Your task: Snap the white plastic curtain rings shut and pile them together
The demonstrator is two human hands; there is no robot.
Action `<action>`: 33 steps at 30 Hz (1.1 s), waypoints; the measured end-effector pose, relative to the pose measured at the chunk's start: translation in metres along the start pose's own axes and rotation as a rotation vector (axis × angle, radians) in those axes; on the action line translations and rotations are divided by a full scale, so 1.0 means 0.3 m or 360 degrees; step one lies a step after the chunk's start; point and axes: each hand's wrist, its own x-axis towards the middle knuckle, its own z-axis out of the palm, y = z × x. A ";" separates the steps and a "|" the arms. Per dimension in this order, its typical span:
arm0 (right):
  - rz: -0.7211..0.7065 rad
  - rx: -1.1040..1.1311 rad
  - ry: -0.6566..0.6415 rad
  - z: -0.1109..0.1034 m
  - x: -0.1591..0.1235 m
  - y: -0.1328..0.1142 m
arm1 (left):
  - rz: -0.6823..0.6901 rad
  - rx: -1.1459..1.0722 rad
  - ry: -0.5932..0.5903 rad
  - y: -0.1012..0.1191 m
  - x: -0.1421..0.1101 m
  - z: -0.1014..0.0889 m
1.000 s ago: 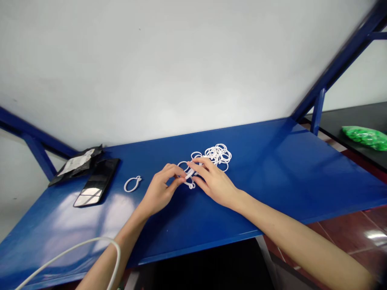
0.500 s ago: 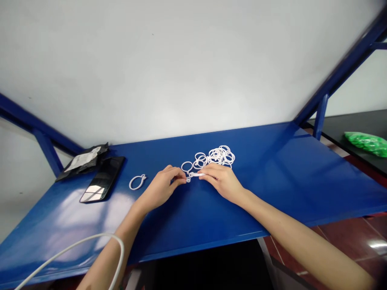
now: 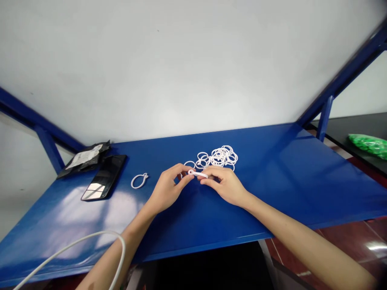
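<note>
Between my two hands is a white plastic ring [image 3: 199,174] with a small eyelet, like a curtain ring, seen nearly edge-on. My left hand [image 3: 168,186] pinches it at the eyelet end, thumb and fingers closed. The other side sits between the thumb and fingers of my right hand [image 3: 226,183]. Just behind the left fingertips another white ring [image 3: 190,162] lies partly hidden. A loose pile of similar rings [image 3: 223,156] spreads on the table beyond my right hand. One single ring [image 3: 139,181] lies apart, left of my left hand.
On the blue table [image 3: 256,161], a black phone [image 3: 105,177] lies at the left beside a black plastic package [image 3: 86,158]. A white cable [image 3: 75,241] loops over my left forearm. Blue frame bars [image 3: 325,117] rise at both sides. A green bag [image 3: 369,145] lies on a black surface at right.
My left fingers have moved right, from beside the eyelet onto it. The held ring now appears more edge-on. The camera view has shifted slightly.
</note>
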 end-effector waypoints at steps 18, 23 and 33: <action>-0.0155 -0.0235 0.0175 0.014 -0.012 -0.012 | -0.0203 -0.0657 0.0159 0.023 -0.014 0.081; -0.0222 -0.0357 0.0122 0.020 -0.030 0.013 | -0.0144 -0.0509 0.0155 0.031 -0.021 0.082; -0.0472 -0.0665 0.0070 0.035 -0.052 0.007 | 0.0450 0.0037 0.0316 0.000 -0.050 0.100</action>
